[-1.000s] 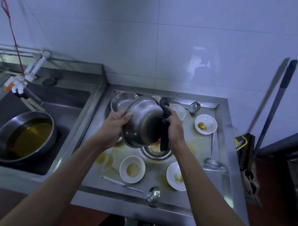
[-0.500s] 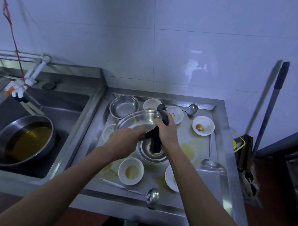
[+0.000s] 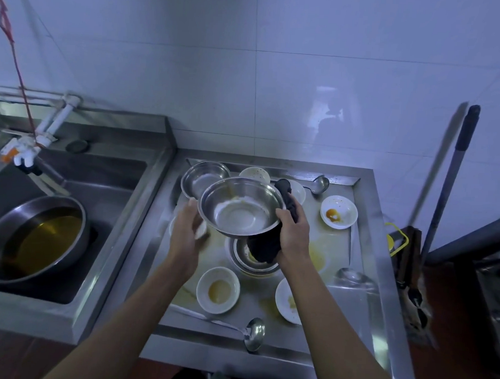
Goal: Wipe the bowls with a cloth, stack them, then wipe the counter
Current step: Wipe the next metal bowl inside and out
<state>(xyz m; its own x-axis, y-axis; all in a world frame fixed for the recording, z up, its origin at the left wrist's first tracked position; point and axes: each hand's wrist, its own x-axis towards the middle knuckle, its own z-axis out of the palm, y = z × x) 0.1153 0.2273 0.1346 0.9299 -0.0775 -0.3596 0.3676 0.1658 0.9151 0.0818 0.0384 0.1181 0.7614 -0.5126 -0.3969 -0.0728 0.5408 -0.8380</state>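
I hold a steel bowl (image 3: 242, 210) above the counter (image 3: 358, 314), its opening turned up toward me. My right hand (image 3: 294, 234) grips its right rim with the thumb inside and holds a dark cloth (image 3: 265, 247) against the outside. The cloth hangs down under the bowl. My left hand (image 3: 186, 232) lies against the bowl's left side with fairly straight fingers. Below the held bowl sit stacked steel bowls (image 3: 257, 265). Another steel bowl (image 3: 203, 178) stands at the back left.
Several soiled white bowls lie around, among them ones at the front (image 3: 218, 289) and back right (image 3: 339, 212). Ladles lie at the front edge (image 3: 252, 332), right (image 3: 351, 275) and back (image 3: 320, 185). Yellow spills stain the counter. The sink's basin (image 3: 34, 237) holds yellowish liquid. A mop handle (image 3: 446, 192) leans at the right.
The bowl turned from facing away and tilted to opening upward. My left hand loosened from the rim to its left side; the cloth moved from the bowl's side to beneath it.
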